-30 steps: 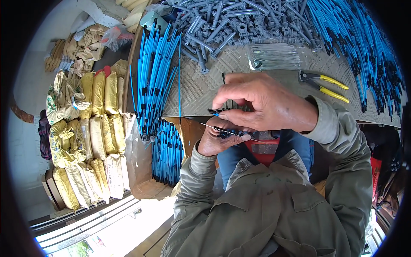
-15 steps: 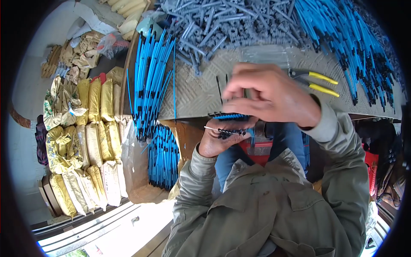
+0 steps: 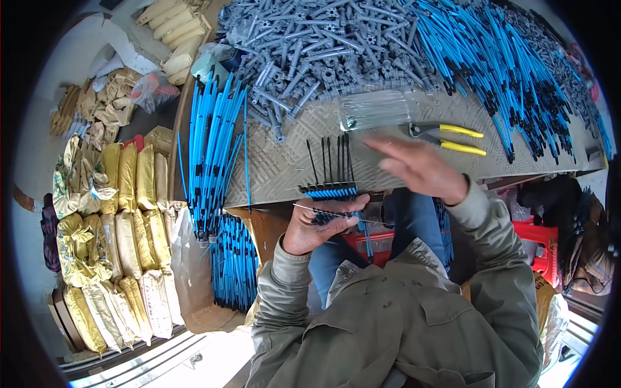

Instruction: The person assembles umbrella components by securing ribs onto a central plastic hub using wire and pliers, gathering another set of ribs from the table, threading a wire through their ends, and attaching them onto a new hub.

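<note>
At the near table edge my left hand [image 3: 317, 226] is closed around a row of blue rods with black ends [image 3: 328, 191]. Thin black stems [image 3: 330, 161] fan out from that row over the tabletop. A thin pale wire [image 3: 304, 207] sticks out across the same hand. My right hand [image 3: 424, 169] hovers to the right of the row, fingers stretched out, with nothing visible in it; its fingertips are slightly blurred. Pliers with yellow handles [image 3: 460, 140] lie just beyond it. Beside them sits a clear plastic tray [image 3: 372, 111] of thin wires.
A heap of grey plastic tubular parts [image 3: 323, 48] covers the table's far side. Blue rods lie in a large pile [image 3: 498, 77] at the right and a bundle [image 3: 213, 149] at the left. More blue rods [image 3: 233, 265] stand below the table. Yellow packages [image 3: 123, 239] are stacked leftward.
My right hand has moved right and away from the row of rods, uncovering the black stems. The left hand keeps its hold. The whole view has shifted a little.
</note>
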`<state>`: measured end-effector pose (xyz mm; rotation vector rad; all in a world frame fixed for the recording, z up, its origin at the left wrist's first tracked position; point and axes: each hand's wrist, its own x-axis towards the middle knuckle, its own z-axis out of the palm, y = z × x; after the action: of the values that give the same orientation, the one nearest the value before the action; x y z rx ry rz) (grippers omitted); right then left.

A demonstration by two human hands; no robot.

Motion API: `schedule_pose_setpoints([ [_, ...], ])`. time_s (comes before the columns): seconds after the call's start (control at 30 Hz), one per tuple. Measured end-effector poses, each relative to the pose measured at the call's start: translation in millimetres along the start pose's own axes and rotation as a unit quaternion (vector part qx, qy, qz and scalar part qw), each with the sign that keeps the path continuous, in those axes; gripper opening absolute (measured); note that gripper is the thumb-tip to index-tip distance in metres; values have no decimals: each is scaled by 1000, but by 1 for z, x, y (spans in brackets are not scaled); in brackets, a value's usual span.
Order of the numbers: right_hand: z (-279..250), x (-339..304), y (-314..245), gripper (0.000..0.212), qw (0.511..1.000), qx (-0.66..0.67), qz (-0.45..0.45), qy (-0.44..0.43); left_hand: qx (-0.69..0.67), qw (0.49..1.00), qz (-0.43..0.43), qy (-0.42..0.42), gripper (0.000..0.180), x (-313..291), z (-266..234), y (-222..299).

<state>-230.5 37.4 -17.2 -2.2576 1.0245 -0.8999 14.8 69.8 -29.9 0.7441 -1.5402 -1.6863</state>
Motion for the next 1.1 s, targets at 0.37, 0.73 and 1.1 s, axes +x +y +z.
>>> schedule_pose_setpoints([
  [0.37,50,29,29,53,977,-56,-165,-122,13,1000,-9,-14,23,2,-7,3],
  [0.73,46,27,33,37,904,-315,-287,-15,25,997,76,-11,25,0,-6,-4],
  [1.1,50,36,26,30,865,-367,-342,17,58,993,102,19,26,-12,-15,-10],
])
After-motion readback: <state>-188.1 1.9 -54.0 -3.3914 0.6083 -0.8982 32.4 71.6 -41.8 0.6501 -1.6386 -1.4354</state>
